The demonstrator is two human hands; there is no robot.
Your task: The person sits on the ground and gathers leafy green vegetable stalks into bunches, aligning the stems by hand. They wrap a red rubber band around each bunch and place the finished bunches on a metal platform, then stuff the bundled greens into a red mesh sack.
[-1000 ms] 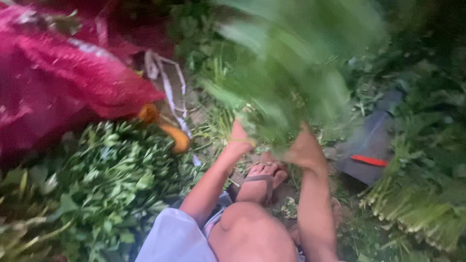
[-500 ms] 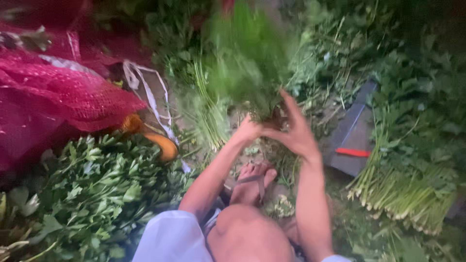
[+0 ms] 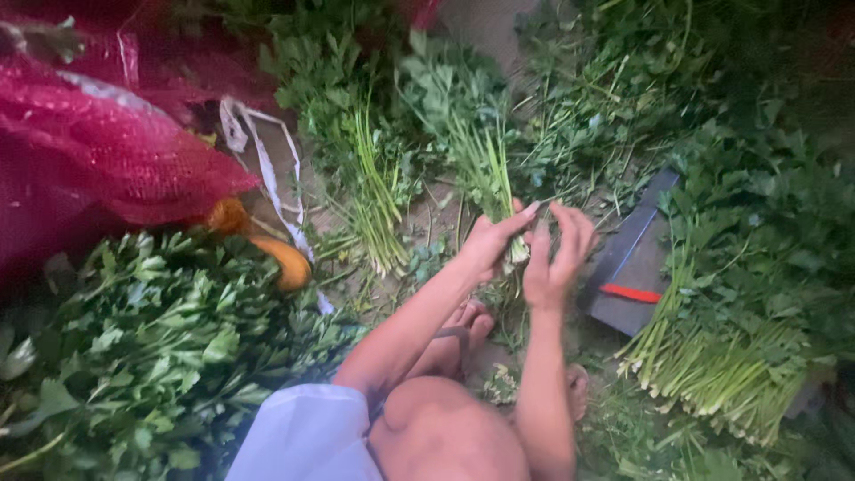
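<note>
Left to right: red mesh sack [image 3: 98,160] upper left, leafy heap [image 3: 134,356] lower left, then my left hand [image 3: 488,245] and right hand [image 3: 554,254] close together at centre, gripping the herb bunch [image 3: 472,151] by its stems to gather them, flat grey board [image 3: 632,258] right.

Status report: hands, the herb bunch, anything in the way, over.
Left hand and right hand both grip the herb bunch at its stems. Bunch lies on the ground, leaves pointing away. Loose herb piles crowd all round; grey board beside the right hand.

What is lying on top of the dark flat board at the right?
A small red stick-like object lies on the dark board. Leafy greens cover its right edge, hiding anything there.
</note>
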